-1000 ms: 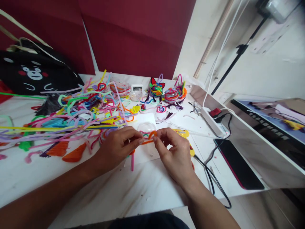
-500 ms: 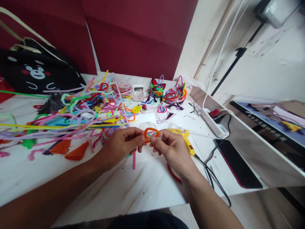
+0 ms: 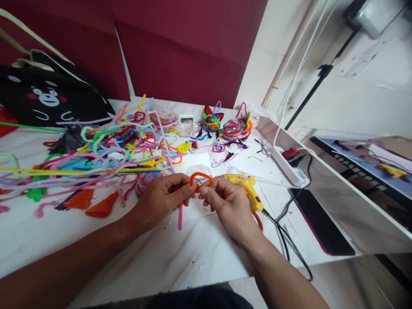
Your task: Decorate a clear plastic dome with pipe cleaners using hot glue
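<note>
An orange pipe cleaner (image 3: 201, 175) bends into a loop between my two hands. My left hand (image 3: 167, 195) pinches its left side between thumb and fingers. Closed on the right side is my right hand (image 3: 227, 199), and an orange length shows beyond that wrist. Behind the fingers lies a white sheet of paper (image 3: 193, 162) with a clear round plastic piece (image 3: 198, 170) on it. A pink pipe cleaner (image 3: 180, 218) pokes out below my left fingers. Just past my right hand rests a yellow glue gun (image 3: 249, 189).
A heap of coloured pipe cleaners (image 3: 112, 148) spreads over the left side. Wrapped ornaments (image 3: 212, 122) stand at the back. To the right are a power strip (image 3: 288, 165), a phone (image 3: 322, 221) and black cables (image 3: 298, 253). A black bag (image 3: 48, 94) sits at the back left.
The orange loop has grown wider and flatter, and shifted slightly left with my fingers. The orange length near my right wrist now shows on its far side, beside the glue gun.
</note>
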`<state>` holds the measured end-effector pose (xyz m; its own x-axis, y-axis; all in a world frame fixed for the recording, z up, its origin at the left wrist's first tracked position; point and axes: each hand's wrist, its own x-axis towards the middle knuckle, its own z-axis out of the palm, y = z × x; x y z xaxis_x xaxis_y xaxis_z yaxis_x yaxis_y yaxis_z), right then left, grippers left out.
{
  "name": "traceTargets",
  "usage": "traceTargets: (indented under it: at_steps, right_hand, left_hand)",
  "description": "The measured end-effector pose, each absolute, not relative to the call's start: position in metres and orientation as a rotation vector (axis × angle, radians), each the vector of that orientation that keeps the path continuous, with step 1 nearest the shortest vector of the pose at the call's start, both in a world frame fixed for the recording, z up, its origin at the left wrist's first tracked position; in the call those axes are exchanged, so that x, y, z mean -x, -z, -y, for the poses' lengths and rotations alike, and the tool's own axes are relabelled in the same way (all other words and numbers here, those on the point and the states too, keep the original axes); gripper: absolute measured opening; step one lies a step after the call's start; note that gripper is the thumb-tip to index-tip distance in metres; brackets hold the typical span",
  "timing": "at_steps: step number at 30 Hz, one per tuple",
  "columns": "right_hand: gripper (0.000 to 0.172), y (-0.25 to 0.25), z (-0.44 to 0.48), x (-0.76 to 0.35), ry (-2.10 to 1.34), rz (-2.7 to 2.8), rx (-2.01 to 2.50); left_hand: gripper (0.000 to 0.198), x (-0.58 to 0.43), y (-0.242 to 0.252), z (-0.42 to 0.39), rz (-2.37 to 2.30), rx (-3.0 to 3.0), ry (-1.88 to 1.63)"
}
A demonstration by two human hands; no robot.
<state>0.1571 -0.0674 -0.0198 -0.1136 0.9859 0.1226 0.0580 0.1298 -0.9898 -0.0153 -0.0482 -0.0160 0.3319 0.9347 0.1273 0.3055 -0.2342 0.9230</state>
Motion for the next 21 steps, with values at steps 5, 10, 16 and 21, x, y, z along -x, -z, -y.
traceTargets:
  at_steps: [5,10,16,21]
  right_hand:
    - [0.024,0.026,0.068,-0.160,-1.068,1.503,1.161]
    - [0.018,0.029,0.069,-0.160,-0.907,1.654,1.204]
    - [0.015,0.028,0.071,-0.159,-0.753,1.853,1.249]
    - [0.014,0.030,0.069,-0.159,-0.852,1.737,1.219]
  left_hand:
    - [0.031,0.020,0.013,0.047,-1.175,-2.081,-0.900]
    - [0.029,0.023,0.013,0.047,-1.084,-2.420,-0.912]
    - [0.028,0.026,0.025,0.044,-0.969,-2.584,-0.914]
    - [0.025,0.024,0.025,0.043,-1.048,-2.342,-0.997]
